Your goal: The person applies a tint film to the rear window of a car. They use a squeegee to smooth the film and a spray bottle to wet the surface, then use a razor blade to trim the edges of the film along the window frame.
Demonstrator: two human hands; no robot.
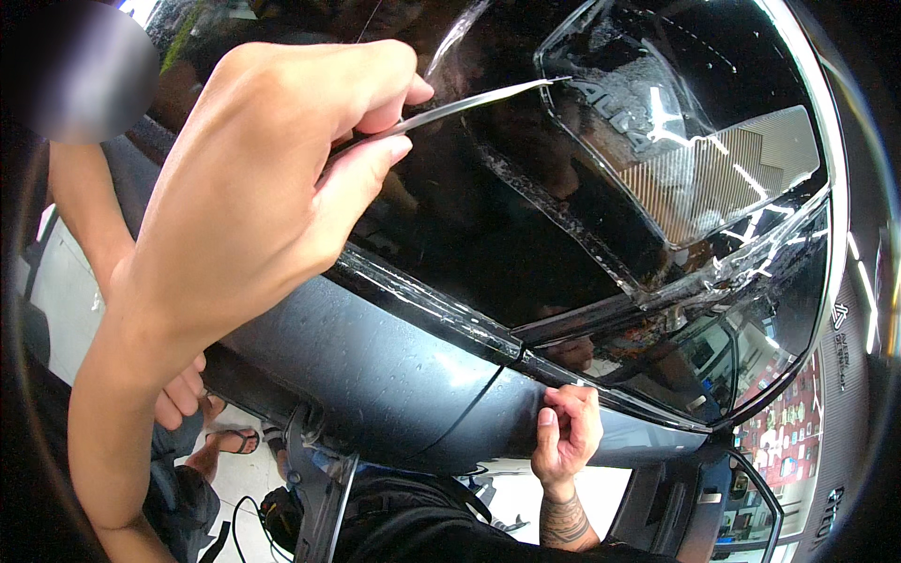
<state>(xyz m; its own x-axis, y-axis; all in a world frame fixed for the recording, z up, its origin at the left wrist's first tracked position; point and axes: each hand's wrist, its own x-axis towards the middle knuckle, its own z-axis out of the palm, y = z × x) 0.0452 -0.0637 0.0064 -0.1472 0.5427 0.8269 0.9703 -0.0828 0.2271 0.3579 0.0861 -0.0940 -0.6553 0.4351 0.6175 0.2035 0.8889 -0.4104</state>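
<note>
The fingers (pixel 371 80) of our left hand (pixel 249 178) are clamped, thumb against forefinger, on a slim silvery tool (pixel 479 99). The tool crosses the left part of the car's dark window (pixel 413 235), its narrow tip pointing right, over the glass; we cannot tell whether it touches. Below the window, our right hand (pixel 568 432) is raised with its fingers curled, just beside the black trim (pixel 427 306) along the window's lower edge. We cannot tell whether those fingers grip anything. A blue-grey body panel (pixel 375 357), beaded with droplets, runs under the window, a dark seam cutting across it. On the window itself lie wet streaks and reflected light strips. To the left of the window, past our forearm, stands another person (pixel 89 192), and below the window on that side a sandalled foot (pixel 230 441) rests on pale floor (pixel 70 267). Beyond the window's lower right is a reddish display wall (pixel 788 422).
</note>
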